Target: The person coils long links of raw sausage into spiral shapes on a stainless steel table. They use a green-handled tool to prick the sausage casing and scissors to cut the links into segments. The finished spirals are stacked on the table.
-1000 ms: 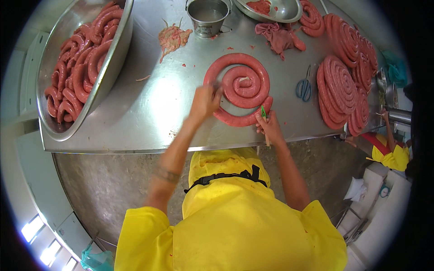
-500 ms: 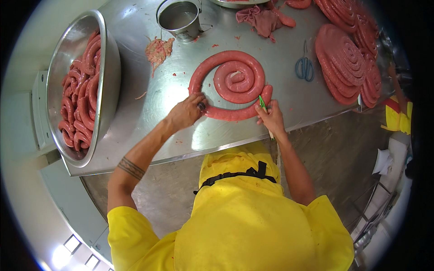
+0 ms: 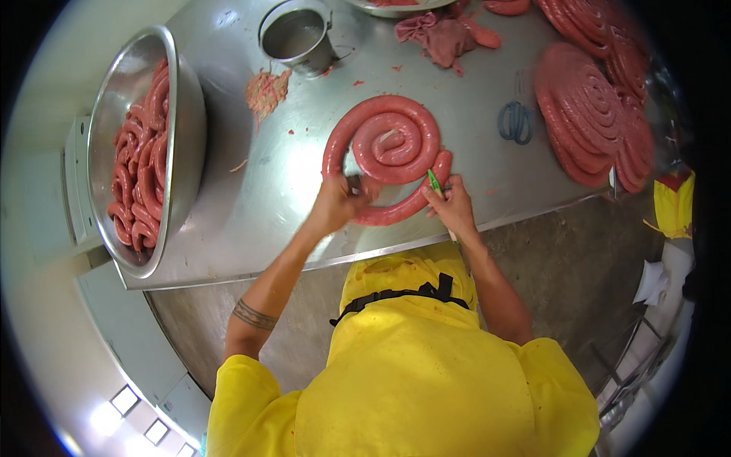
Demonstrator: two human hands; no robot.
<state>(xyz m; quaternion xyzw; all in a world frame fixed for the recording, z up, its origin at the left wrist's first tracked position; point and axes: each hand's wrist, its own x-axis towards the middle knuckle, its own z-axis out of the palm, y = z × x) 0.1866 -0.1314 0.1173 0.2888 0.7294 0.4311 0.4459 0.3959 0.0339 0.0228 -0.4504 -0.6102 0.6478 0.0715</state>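
Note:
A long pink raw sausage [image 3: 381, 102] lies in a flat spiral on the steel table [image 3: 259, 190]. My left hand [image 3: 336, 204] rests across its outer turn at the near left, its fingers smeared by motion and a small dark thing at them. At the near right, my right hand [image 3: 453, 209] is closed around a slim green pointed tool [image 3: 434, 181] beside the sausage's free end [image 3: 442, 161]. A thin pale piece sticks out below that hand. Whether the right fingers also touch the sausage is hard to tell.
A steel tub [image 3: 177, 152] of sausages stands at left. Behind are a metal bucket [image 3: 295, 34], meat scraps [image 3: 266, 93] and a reddish cloth [image 3: 442, 42]. Blue-handled scissors [image 3: 515, 123] lie before stacked sausage coils [image 3: 582, 114] at right. The table's edge [image 3: 365, 257] runs before me.
My left hand has slid right and nearer along the outer turn. That turn's near side now bows further toward me, apart from the inner coil. My right hand keeps the green tool.

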